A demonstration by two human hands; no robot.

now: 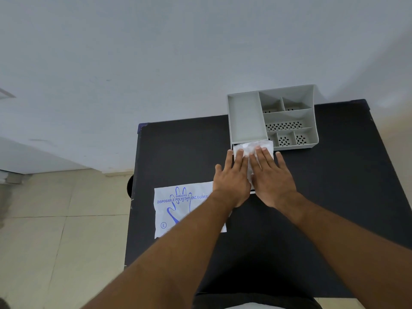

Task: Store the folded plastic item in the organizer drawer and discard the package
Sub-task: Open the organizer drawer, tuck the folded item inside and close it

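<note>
A grey desk organizer (246, 118) with several compartments stands at the far side of the black table (334, 186). Its drawer is pulled out toward me under my hands, with only a sliver of its white front edge (253, 192) showing. The folded clear plastic item (250, 146) lies in the drawer. My left hand (233, 178) and my right hand (272, 175) rest flat on it, side by side, fingers spread and pointing at the organizer. The white glove package (178, 208) with blue print lies flat on the table to the left, partly under my left forearm.
The table's left edge (133, 197) drops to a tiled floor (55, 241). A pale wall (178, 52) rises behind the table. A dark round object (130, 186) peeks out past the table's left edge.
</note>
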